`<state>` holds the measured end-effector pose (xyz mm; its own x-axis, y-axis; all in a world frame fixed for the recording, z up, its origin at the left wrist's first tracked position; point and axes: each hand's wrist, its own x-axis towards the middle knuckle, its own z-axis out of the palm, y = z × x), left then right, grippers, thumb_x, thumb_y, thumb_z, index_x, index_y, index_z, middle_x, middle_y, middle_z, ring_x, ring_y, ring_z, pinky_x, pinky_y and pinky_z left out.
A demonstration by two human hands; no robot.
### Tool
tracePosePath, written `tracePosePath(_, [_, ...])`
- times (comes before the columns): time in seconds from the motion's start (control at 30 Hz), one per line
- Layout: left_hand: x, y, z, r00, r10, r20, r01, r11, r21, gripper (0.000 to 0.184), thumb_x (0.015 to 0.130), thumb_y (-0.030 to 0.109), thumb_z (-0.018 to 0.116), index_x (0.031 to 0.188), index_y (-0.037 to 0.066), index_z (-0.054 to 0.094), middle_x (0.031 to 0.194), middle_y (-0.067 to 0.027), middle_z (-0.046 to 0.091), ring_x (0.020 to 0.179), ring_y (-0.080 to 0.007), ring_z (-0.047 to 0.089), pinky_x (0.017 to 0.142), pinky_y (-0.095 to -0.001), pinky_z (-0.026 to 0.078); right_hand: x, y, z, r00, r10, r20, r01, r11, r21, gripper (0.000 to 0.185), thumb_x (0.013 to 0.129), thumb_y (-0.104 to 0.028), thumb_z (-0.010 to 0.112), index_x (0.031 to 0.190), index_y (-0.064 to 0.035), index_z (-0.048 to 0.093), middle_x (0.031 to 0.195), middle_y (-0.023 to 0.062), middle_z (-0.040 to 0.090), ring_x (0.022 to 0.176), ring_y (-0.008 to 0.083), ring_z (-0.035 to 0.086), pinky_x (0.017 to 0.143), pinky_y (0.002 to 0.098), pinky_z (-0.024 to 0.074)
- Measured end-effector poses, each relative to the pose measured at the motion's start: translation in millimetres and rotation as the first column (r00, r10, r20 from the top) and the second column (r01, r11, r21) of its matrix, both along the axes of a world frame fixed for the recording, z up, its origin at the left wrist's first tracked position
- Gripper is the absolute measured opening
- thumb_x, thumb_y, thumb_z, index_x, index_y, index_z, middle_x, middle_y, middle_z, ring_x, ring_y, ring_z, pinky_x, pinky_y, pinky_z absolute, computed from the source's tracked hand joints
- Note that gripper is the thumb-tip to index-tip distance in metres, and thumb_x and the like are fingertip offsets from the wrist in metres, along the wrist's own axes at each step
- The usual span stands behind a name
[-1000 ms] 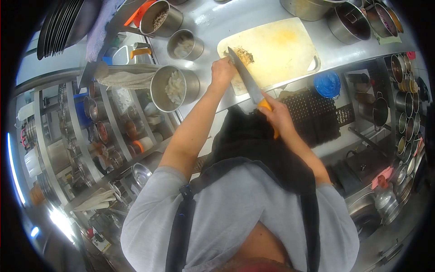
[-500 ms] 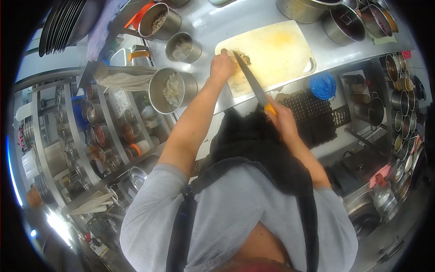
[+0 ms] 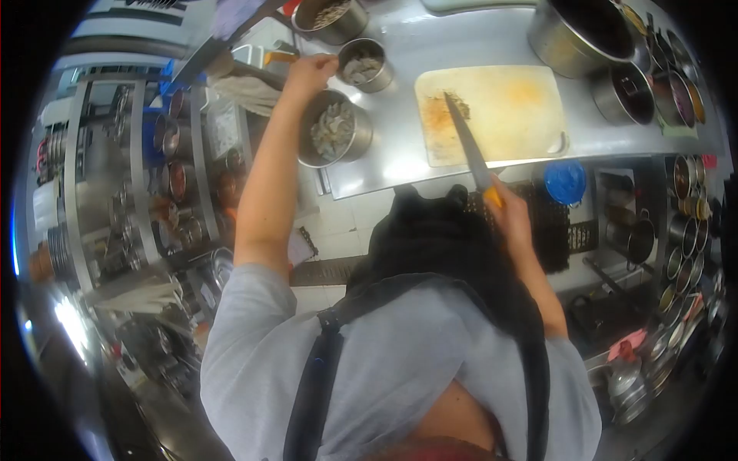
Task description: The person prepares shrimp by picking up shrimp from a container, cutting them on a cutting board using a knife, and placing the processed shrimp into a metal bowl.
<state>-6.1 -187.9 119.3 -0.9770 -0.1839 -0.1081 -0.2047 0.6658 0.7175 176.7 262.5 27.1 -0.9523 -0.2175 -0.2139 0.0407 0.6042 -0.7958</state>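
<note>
My right hand (image 3: 511, 209) is wrapped round the orange handle of a long knife (image 3: 470, 144), whose tip rests near brown chopped bits (image 3: 459, 106) on a cream cutting board (image 3: 500, 115). Off to the left, my left hand (image 3: 314, 74) is closed, above the rim of a steel pot of pale grey pieces (image 3: 332, 132) and beside a smaller pot (image 3: 364, 66) with similar pieces. What its fingers hold, if anything, is too small to make out. A brown stain covers the board's left part.
A pot of small pale pieces (image 3: 330, 17) stands at the back left. Large steel pots (image 3: 580, 38) line the right of the steel counter (image 3: 400, 165). Shelves with containers are at the left. A blue round item (image 3: 565, 182) lies below the counter edge.
My left hand has left the board and moved left to the pots. The knife has stayed in my right hand over the board. The view has shifted, so the counter appears further right and lower.
</note>
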Motion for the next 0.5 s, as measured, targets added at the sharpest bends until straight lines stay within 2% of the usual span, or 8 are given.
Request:
tracePosePath(0.03, [7.0, -16.0, 2.6, 1.000, 0.017, -0.004, -0.017, 1.000, -0.006, 0.032, 0.087, 0.024, 0.068, 0.111, 0.004, 0.073, 0.094, -0.0131, 0.076, 0.078, -0.0234, 0.071, 0.071, -0.0350, 0.056, -1.6, -1.2, 2.1, 1.000, 0.017, -0.004, -0.017, 1.000, -0.006, 0.058, 0.085, -0.011, 0.075, 0.140, -0.0140, 0.057, 0.108, 0.0264, 0.068, 0.095, 0.0375, 0.070, 0.082, 0.0396, 0.0531])
tracePosePath(0.1, [21.2, -40.2, 0.8, 0.981, -0.129, 0.143, 0.176, 0.902, -0.395, 0.036, 0.090, 0.032, 0.068, 0.105, 0.000, 0.074, 0.087, -0.0131, 0.074, 0.078, -0.0192, 0.070, 0.070, -0.0324, 0.055, -3.0, -1.4, 10.0, 0.999, -0.001, 0.046, 0.002, 1.000, -0.019, 0.059, 0.085, -0.012, 0.076, 0.140, -0.0150, 0.057, 0.106, 0.0268, 0.068, 0.090, 0.0375, 0.070, 0.079, 0.0404, 0.0528])
tracePosePath(0.13, [30.2, -49.1, -12.6, 0.972, -0.167, 0.164, 0.222, 0.880, -0.421, 0.034, 0.086, 0.031, 0.068, 0.098, 0.000, 0.075, 0.083, -0.0169, 0.074, 0.082, -0.0253, 0.073, 0.077, -0.0388, 0.057, -2.6, -1.3, 7.8, 1.000, -0.001, 0.012, 0.001, 1.000, -0.026, 0.059, 0.084, -0.012, 0.076, 0.140, -0.0155, 0.057, 0.103, 0.0267, 0.068, 0.085, 0.0374, 0.069, 0.077, 0.0406, 0.0523])
tracePosePath(0.17, [38.2, -52.9, -29.9, 0.974, -0.157, 0.161, 0.212, 0.883, -0.419, 0.034, 0.086, 0.031, 0.068, 0.098, 0.000, 0.075, 0.083, -0.0169, 0.074, 0.082, -0.0253, 0.073, 0.077, -0.0388, 0.057, -3.1, -1.5, 7.9, 1.000, 0.010, 0.010, -0.010, 1.000, -0.024, 0.059, 0.084, -0.012, 0.076, 0.140, -0.0155, 0.057, 0.103, 0.0267, 0.068, 0.085, 0.0374, 0.069, 0.077, 0.0406, 0.0523])
tracePosePath(0.23, [50.1, -49.5, -67.0, 0.876, 0.043, 0.480, 0.349, 0.631, -0.693, 0.031, 0.084, 0.025, 0.066, 0.102, 0.001, 0.074, 0.095, -0.0197, 0.074, 0.096, -0.0330, 0.072, 0.087, -0.0437, 0.056, -5.4, -2.3, 10.0, 0.999, 0.005, 0.035, -0.005, 1.000, 0.006, 0.059, 0.085, -0.012, 0.076, 0.140, -0.0152, 0.057, 0.101, 0.0262, 0.068, 0.085, 0.0375, 0.069, 0.078, 0.0399, 0.0524])
tracePosePath(0.27, [57.1, -49.9, -87.4, 0.877, 0.043, 0.478, 0.345, 0.636, -0.690, 0.031, 0.084, 0.025, 0.066, 0.102, 0.001, 0.074, 0.095, -0.0197, 0.074, 0.096, -0.0330, 0.072, 0.087, -0.0437, 0.056, -7.0, -2.5, 11.4, 0.999, 0.008, 0.033, -0.009, 1.000, 0.012, 0.059, 0.085, -0.012, 0.076, 0.140, -0.0152, 0.057, 0.101, 0.0262, 0.068, 0.085, 0.0375, 0.069, 0.078, 0.0399, 0.0524])
tracePosePath(0.33, [69.6, -40.6, -111.6, 0.896, 0.201, 0.395, 0.133, 0.728, -0.672, 0.030, 0.083, 0.019, 0.063, 0.106, 0.002, 0.072, 0.110, -0.0208, 0.071, 0.104, -0.0377, 0.068, 0.093, -0.0450, 0.054, -8.9, -2.1, 14.5, 0.999, 0.012, 0.053, -0.014, 0.999, 0.038, 0.060, 0.084, -0.012, 0.077, 0.140, -0.0151, 0.057, 0.102, 0.0258, 0.069, 0.087, 0.0382, 0.068, 0.078, 0.0395, 0.0525])
tracePosePath(0.5, [71.0, -6.2, -94.0, 0.868, 0.202, 0.454, 0.144, 0.773, -0.618, 0.036, 0.082, 0.021, 0.066, 0.112, 0.003, 0.070, 0.116, -0.0205, 0.069, 0.111, -0.0370, 0.067, 0.094, -0.0453, 0.054, -9.4, -1.4, 14.6, 1.000, 0.004, 0.007, -0.004, 1.000, 0.018, 0.059, 0.083, -0.011, 0.077, 0.139, -0.0139, 0.058, 0.104, 0.0253, 0.069, 0.091, 0.0401, 0.067, 0.080, 0.0398, 0.0528])
